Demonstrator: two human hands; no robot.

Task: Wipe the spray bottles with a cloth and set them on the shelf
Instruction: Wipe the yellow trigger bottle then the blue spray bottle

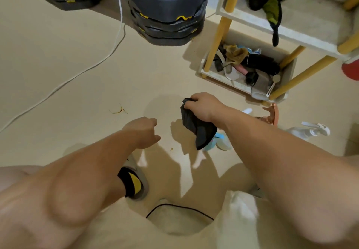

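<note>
My right hand grips a dark grey cloth that hangs down above the floor. My left hand hovers to the left of it, fingers loosely curled, holding nothing. Several spray bottles stand on the floor, partly hidden behind my right forearm: a pink one, a clear one with a white trigger and a pale blue one under the cloth. The white shelf unit with yellow posts stands at the upper right.
The shelf's bottom tray is full of mixed small items; a dark and green cloth hangs from an upper tier. A stack of grey stools and a white cable lie to the upper left. My slippered foot is below.
</note>
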